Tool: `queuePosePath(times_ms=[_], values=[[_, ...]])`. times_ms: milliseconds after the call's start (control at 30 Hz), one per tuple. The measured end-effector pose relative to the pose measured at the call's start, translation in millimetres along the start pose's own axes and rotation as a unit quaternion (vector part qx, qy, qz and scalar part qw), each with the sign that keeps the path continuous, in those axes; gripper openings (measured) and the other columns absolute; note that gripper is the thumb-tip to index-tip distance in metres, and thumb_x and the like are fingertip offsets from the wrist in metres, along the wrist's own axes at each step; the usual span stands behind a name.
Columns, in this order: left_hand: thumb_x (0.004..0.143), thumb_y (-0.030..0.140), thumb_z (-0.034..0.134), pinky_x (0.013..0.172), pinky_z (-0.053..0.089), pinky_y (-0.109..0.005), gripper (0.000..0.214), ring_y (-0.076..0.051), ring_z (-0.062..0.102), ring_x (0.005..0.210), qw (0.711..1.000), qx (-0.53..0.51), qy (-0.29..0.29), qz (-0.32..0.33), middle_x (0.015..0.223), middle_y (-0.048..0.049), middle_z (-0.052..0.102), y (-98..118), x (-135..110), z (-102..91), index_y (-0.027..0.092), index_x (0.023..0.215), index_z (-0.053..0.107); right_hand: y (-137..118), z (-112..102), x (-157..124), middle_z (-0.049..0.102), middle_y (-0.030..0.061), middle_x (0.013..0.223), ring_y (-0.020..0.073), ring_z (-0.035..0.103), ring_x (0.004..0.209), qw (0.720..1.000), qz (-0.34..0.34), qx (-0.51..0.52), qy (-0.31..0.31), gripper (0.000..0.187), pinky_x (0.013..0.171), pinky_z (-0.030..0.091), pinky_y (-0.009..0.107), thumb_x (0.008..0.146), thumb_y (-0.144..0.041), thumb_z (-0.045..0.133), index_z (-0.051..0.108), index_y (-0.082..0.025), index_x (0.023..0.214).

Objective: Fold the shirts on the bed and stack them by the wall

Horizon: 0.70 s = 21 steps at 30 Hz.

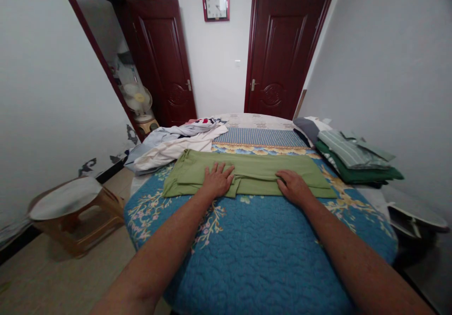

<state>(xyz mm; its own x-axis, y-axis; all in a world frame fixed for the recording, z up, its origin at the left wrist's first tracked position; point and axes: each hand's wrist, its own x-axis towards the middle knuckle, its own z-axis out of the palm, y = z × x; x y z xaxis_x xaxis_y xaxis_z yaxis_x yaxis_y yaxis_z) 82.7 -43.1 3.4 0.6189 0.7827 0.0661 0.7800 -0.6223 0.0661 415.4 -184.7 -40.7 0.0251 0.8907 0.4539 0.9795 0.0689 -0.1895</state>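
An olive green garment [254,171] lies folded lengthwise across a bed with a blue quilted cover [254,249]. My left hand [218,180] rests flat on the garment's near edge, left of its middle, fingers stretched out. My right hand [295,186] presses palm down on the same edge further right, fingers curled slightly against the cloth. Neither hand holds anything.
A heap of unfolded white and pale blue clothes [173,143] lies at the bed's far left. A stack of folded green and striped clothes [353,159] sits at the right edge. A wooden stool [70,211] stands on the floor at left. Two dark red doors [282,51] are behind.
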Motion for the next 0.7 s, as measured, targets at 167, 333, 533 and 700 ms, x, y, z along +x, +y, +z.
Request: queuePosePath(times_ms=[167,333,533,700], values=[[0.111,0.062,0.023,0.124,0.019,-0.081,0.060,-0.042,0.021,0.167,1.000,-0.008,-0.015,0.005,0.182,-0.0055,0.027,-3.8,-0.3,5.5,0.052,0.168,0.038,0.8,1.3,0.3,0.076,0.0184,0.129,0.0309,0.067,0.124,1.000,-0.009,0.001,0.008,0.039,0.114,0.050,0.047,0.101,-0.030,0.051,0.077,-0.013,0.125],[0.109,0.067,0.026,0.126,0.019,-0.078,0.071,-0.040,0.022,0.167,1.000,-0.014,-0.003,-0.003,0.181,-0.0102,0.029,-4.5,-1.5,-0.6,0.039,0.174,0.029,0.6,0.8,-0.2,0.076,0.0165,0.129,0.0290,0.068,0.124,1.000,-0.004,-0.005,0.012,0.036,0.115,0.050,0.044,0.101,-0.029,0.052,0.078,-0.016,0.123],[0.109,0.064,0.023,0.128,0.022,-0.073,0.075,-0.039,0.031,0.163,0.993,0.021,0.032,-0.110,0.176,-0.0160,0.038,-44.1,-21.0,-3.9,0.025,0.171,0.039,1.2,1.0,-0.5,0.076,0.0165,0.130,0.0293,0.067,0.125,1.000,-0.005,-0.003,0.009,0.037,0.114,0.050,0.045,0.102,-0.031,0.051,0.077,-0.015,0.124],[0.110,0.061,0.024,0.127,0.025,-0.073,0.074,-0.039,0.031,0.164,0.987,0.031,0.014,-0.155,0.177,-0.0172,0.036,-93.9,-39.0,-2.8,0.020,0.169,0.041,0.8,-1.3,-0.5,0.077,0.0159,0.129,0.0301,0.068,0.123,1.000,-0.005,-0.002,0.004,0.039,0.114,0.051,0.048,0.100,-0.030,0.051,0.078,-0.017,0.125]])
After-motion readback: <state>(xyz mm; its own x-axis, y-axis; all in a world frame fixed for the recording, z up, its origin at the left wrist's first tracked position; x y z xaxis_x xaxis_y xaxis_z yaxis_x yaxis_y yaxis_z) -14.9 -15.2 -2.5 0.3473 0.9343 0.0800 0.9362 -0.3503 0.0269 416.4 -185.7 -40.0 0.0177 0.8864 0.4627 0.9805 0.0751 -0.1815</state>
